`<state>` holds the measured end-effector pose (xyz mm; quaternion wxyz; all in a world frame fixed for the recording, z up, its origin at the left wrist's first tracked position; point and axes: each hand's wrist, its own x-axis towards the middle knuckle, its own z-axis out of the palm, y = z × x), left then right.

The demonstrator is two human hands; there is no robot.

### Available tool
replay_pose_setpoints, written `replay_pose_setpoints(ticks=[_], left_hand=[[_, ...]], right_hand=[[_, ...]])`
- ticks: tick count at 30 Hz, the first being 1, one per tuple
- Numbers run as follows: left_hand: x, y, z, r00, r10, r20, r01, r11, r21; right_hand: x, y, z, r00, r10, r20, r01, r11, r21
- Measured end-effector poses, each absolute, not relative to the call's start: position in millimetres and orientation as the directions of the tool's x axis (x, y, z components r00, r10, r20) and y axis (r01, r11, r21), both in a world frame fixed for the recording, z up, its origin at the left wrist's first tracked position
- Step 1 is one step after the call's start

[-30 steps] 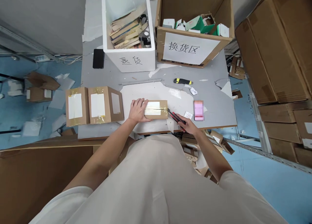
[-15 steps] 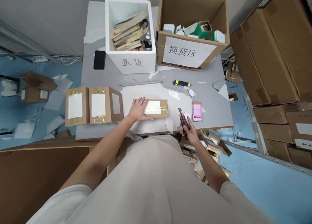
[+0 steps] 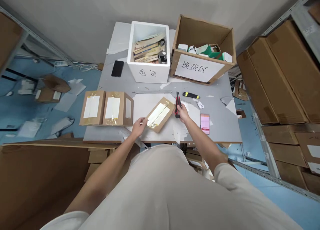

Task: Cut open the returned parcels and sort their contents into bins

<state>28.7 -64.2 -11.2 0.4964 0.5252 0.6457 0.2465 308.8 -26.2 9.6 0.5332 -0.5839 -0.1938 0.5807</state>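
A small taped cardboard box (image 3: 160,115) with a white label sits tilted above the white paper sheet (image 3: 143,103) on the table. My left hand (image 3: 139,126) grips its lower left corner. My right hand (image 3: 183,112) is closed around a red and black box cutter (image 3: 177,106), its tip pointing away from me. That hand is beside the box's upper right corner; whether its fingers touch the box I cannot tell. A yellow and black utility knife (image 3: 191,95) lies just beyond my right hand, and a phone with a lit pink screen (image 3: 205,124) lies to its right.
Two taped cartons (image 3: 118,109) stand at the table's left. A white foam box (image 3: 150,73) holding packets and a large cardboard box (image 3: 202,68) with small green-and-white boxes stand at the back. A black phone (image 3: 117,68) lies left of them. Shelving with cartons (image 3: 287,69) flanks the right side.
The small box has turned from lying straight to slanting, its right end away from me. My left hand moved to its corner. My right hand brought the box cutter leftward and forward beside it.
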Motion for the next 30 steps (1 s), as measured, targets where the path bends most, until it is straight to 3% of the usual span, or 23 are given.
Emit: replay_pose_setpoints(ticks=[4,9,12,17,20,23,27,30], left_hand=[[43,-100,-22,0.091,0.836,-0.541,0.141,0.527,0.838],[51,-114,-34,0.086,0.794,-0.601,0.157,0.585,0.796],[44,-102,-31,0.069,0.827,-0.557,0.348,0.504,0.791],[49,-44,-6,0.125,0.925,-0.358,0.64,0.2,0.742],[69,2,7,0.207,0.95,-0.236,0.654,0.045,0.755],[91,37,11,0.315,0.932,-0.177,0.628,-0.065,0.775],[105,55,7,0.342,0.912,-0.227,0.592,-0.022,0.806],[94,50,4,0.25,0.948,-0.195,0.562,0.022,0.827]], right_hand=[[309,21,15,0.164,0.872,-0.461,-0.251,-0.415,-0.874],[297,28,15,0.105,0.911,-0.399,-0.176,-0.378,-0.909],[297,21,18,0.123,0.917,-0.379,-0.193,-0.353,-0.916],[308,-38,29,0.284,0.913,-0.294,-0.217,-0.237,-0.947],[305,-105,30,0.337,0.856,-0.391,-0.297,-0.298,-0.907],[287,-163,24,0.263,0.776,-0.573,-0.445,-0.43,-0.786],[260,-190,14,0.198,0.705,-0.681,-0.618,-0.45,-0.645],[260,-177,10,0.253,0.733,-0.632,-0.622,-0.378,-0.686]])
